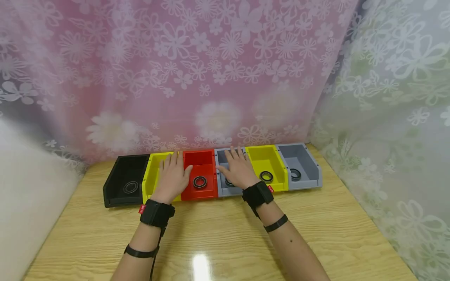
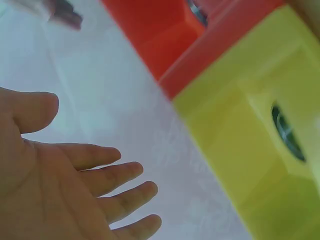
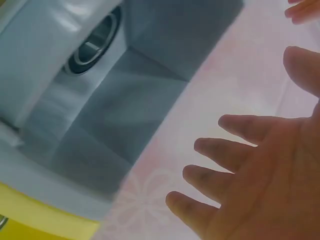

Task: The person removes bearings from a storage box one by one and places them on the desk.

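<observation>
My left hand (image 1: 173, 175) hovers over the left yellow bin (image 1: 152, 171), its fingers straight and holding nothing. Above the middle grey bin (image 1: 221, 158) is my right hand (image 1: 240, 168), fingers spread, also holding nothing. A bearing (image 2: 286, 132) lies in the left yellow bin, seen in the left wrist view but hidden by the hand in the head view. In the grey bin another bearing (image 3: 79, 66) shows in the right wrist view; the hand partly covers it from above. Between the hands, the red bin (image 1: 198, 158) contains a bearing (image 1: 195, 182).
Left of these stands a black bin (image 1: 128, 168) with a bearing (image 1: 125, 187). To the right are another yellow bin (image 1: 265, 158) and a grey bin (image 1: 295, 154), each with a bearing. The row stands on a wooden table (image 1: 218, 230) before a flowered curtain (image 1: 211, 78).
</observation>
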{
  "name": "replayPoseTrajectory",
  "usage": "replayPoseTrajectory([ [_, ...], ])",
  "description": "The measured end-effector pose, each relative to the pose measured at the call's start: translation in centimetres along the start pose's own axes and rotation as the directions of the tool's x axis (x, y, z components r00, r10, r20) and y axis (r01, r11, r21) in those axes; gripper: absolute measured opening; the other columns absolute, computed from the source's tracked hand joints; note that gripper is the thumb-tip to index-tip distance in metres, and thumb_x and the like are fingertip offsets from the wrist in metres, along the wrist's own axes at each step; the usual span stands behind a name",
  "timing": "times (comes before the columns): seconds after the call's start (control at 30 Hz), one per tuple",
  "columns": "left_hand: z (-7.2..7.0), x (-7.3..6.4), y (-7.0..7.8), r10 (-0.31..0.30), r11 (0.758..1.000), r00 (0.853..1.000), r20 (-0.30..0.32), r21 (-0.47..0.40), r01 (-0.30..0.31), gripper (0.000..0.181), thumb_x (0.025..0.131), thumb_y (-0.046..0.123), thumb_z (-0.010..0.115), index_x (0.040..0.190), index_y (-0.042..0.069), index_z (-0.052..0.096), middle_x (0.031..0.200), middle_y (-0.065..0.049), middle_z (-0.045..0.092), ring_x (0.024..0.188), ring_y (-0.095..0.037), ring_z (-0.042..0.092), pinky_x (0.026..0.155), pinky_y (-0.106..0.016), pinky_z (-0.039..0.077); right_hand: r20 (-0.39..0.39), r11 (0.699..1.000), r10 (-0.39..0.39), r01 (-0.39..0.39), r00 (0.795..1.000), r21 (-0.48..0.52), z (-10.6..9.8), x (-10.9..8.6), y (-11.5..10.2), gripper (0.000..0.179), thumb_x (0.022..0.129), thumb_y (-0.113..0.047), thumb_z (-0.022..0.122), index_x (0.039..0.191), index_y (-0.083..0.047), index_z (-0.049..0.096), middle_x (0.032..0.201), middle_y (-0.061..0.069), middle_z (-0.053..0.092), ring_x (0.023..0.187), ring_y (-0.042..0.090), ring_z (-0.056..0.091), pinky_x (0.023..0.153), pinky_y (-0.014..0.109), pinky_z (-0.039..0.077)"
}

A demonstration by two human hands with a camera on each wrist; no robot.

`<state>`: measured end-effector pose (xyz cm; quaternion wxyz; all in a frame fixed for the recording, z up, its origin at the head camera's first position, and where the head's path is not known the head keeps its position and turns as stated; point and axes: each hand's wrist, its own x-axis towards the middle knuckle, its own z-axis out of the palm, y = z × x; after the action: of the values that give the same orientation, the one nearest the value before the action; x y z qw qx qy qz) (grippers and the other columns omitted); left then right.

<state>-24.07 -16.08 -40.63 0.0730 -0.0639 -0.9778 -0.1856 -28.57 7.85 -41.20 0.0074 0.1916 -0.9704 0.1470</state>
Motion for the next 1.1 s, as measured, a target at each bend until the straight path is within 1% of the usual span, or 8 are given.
replayPoseTrajectory([
  [0.23, -3.0, -2.8, -4.0, -0.063, 0.998, 0.989, -0.135, -0.032, 0.060, 0.061, 0.109, 0.023, 0.047, 0.156, -0.012, 0.027, 0.160, -0.035, 0.027, 0.146, -0.055, 0.025, 0.117, -0.070, 0.012, 0.000, 0.999, -0.046, 0.046, 0.999, 0.024, -0.7, -0.2, -1.6, 0.083, 0.105, -0.056, 0.047, 0.165, -0.009, 0.015, 0.171, 0.016, 0.014, 0.158, 0.039, 0.008, 0.123, 0.060, 0.005],
  [0.33, -4.0, -4.1, -6.6, -0.152, 0.988, 0.970, -0.189, -0.054, 0.144, 0.057, 0.108, 0.018, 0.048, 0.153, -0.014, 0.032, 0.156, -0.039, 0.032, 0.141, -0.058, 0.030, 0.114, -0.073, 0.018, -0.007, 0.997, -0.057, 0.058, 0.998, 0.049, -1.2, -0.4, -2.4, 0.085, 0.105, -0.056, 0.049, 0.165, -0.007, 0.013, 0.171, 0.015, 0.015, 0.158, 0.036, 0.012, 0.123, 0.058, 0.004],
  [0.47, -4.9, -5.3, -9.9, -0.261, 0.965, 0.944, -0.204, -0.087, 0.248, 0.058, 0.107, 0.017, 0.049, 0.150, -0.018, 0.033, 0.149, -0.044, 0.035, 0.132, -0.064, 0.037, 0.106, -0.074, 0.030, -0.025, 0.992, -0.093, 0.095, 0.995, 0.080, -2.1, -0.3, -4.0, 0.087, 0.104, -0.054, 0.054, 0.165, -0.006, 0.014, 0.170, 0.017, 0.020, 0.157, 0.035, 0.019, 0.124, 0.057, 0.007],
  [0.63, -5.6, -6.2, -13.7, -0.373, 0.925, 0.916, -0.147, -0.142, 0.353, 0.066, 0.108, 0.024, 0.046, 0.152, -0.019, 0.023, 0.148, -0.046, 0.031, 0.127, -0.067, 0.036, 0.098, -0.077, 0.035, -0.013, 0.988, -0.139, 0.140, 0.990, 0.068, -3.1, 0.5, -7.1, 0.089, 0.103, -0.055, 0.054, 0.165, -0.007, 0.012, 0.169, 0.014, 0.022, 0.156, 0.032, 0.024, 0.124, 0.054, 0.014],
  [0.73, -5.8, -6.8, -15.5, -0.434, 0.897, 0.897, -0.084, -0.134, 0.422, 0.069, 0.108, 0.026, 0.044, 0.152, -0.021, 0.018, 0.147, -0.048, 0.028, 0.127, -0.069, 0.034, 0.098, -0.077, 0.035, -0.002, 0.982, -0.180, 0.180, 0.984, 0.058, -3.2, 1.4, -9.4, 0.087, 0.103, -0.055, 0.054, 0.165, -0.007, 0.016, 0.169, 0.013, 0.025, 0.154, 0.031, 0.029, 0.123, 0.052, 0.020],
  [0.9, -5.8, -7.4, -17.6, -0.489, 0.867, 0.872, 0.034, -0.086, 0.490, 0.072, 0.108, 0.029, 0.042, 0.151, -0.022, 0.018, 0.140, -0.050, 0.037, 0.122, -0.067, 0.043, 0.094, -0.072, 0.041, 0.010, 0.966, -0.257, 0.257, 0.966, 0.029, -2.3, 2.9, -13.6, 0.083, 0.103, -0.056, 0.053, 0.164, -0.009, 0.023, 0.167, 0.011, 0.030, 0.152, 0.028, 0.034, 0.121, 0.051, 0.027],
  [1.0, -5.4, -7.3, -18.2, -0.489, 0.865, 0.868, 0.080, -0.081, 0.495, 0.071, 0.108, 0.031, 0.042, 0.150, -0.022, 0.022, 0.137, -0.050, 0.041, 0.119, -0.065, 0.048, 0.091, -0.070, 0.045, 0.037, 0.958, -0.287, 0.287, 0.957, 0.010, -1.4, 3.7, -16.1, 0.083, 0.102, -0.058, 0.053, 0.164, -0.011, 0.024, 0.166, 0.008, 0.033, 0.150, 0.026, 0.038, 0.119, 0.048, 0.031],
  [1.1, -4.8, -7.2, -18.5, -0.486, 0.866, 0.872, 0.058, -0.106, 0.489, 0.065, 0.107, 0.028, 0.044, 0.147, -0.021, 0.031, 0.135, -0.049, 0.044, 0.116, -0.065, 0.051, 0.090, -0.069, 0.045, 0.083, 0.953, -0.301, 0.303, 0.950, -0.017, -0.3, 4.5, -18.5, 0.084, 0.102, -0.059, 0.051, 0.165, -0.013, 0.021, 0.167, 0.004, 0.033, 0.149, 0.022, 0.039, 0.119, 0.043, 0.033],
])
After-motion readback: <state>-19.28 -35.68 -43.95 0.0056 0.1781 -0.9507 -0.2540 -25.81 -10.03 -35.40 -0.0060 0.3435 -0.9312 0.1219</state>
